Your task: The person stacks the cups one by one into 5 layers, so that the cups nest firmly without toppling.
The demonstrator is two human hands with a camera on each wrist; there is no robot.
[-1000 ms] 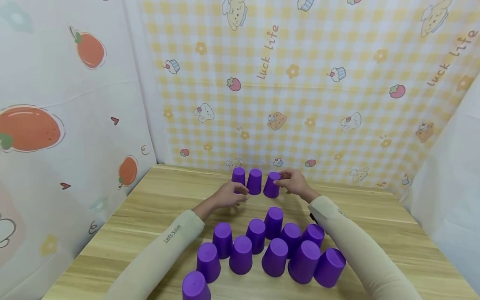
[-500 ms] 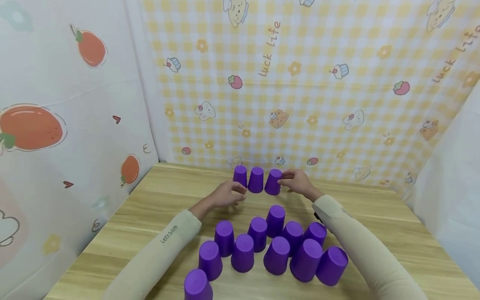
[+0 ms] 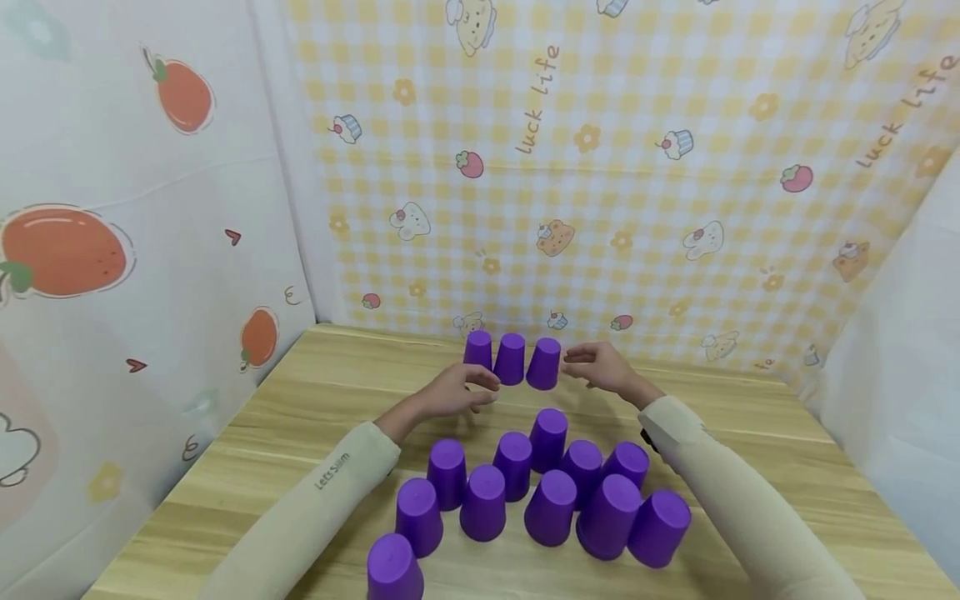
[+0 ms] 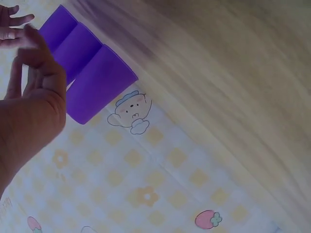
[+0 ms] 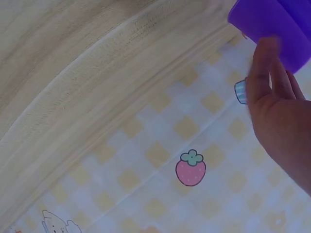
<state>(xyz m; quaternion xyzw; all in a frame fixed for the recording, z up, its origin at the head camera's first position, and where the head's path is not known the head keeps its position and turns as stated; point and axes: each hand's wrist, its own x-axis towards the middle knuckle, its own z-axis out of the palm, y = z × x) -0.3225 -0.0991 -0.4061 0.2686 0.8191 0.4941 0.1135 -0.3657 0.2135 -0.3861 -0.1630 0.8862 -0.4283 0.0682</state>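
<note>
Three purple cups stand upside down in a row at the back of the table: a left cup (image 3: pixel 477 350), a middle cup (image 3: pixel 510 360) and a right cup (image 3: pixel 543 364). My left hand (image 3: pixel 452 390) hovers in front of the left cup and hides its lower part; its fingers are loosely bent around nothing. Just right of the right cup, my right hand (image 3: pixel 603 367) holds nothing, its fingers pointing at the cup across a small gap. In the left wrist view the three cups (image 4: pixel 99 87) lie beyond the left hand (image 4: pixel 39 92). The right wrist view shows the right hand (image 5: pixel 279 107) near a cup (image 5: pixel 272 29).
Several more upside-down purple cups (image 3: pixel 483 504) stand in a loose group at the front of the wooden table (image 3: pixel 300 400). The forearms pass on either side of this group. A checked cloth (image 3: pixel 622 208) hangs close behind the back row.
My right hand has let go of the right cup and drawn a little to the right. The left hand has barely moved, and the cups stand in the same places.
</note>
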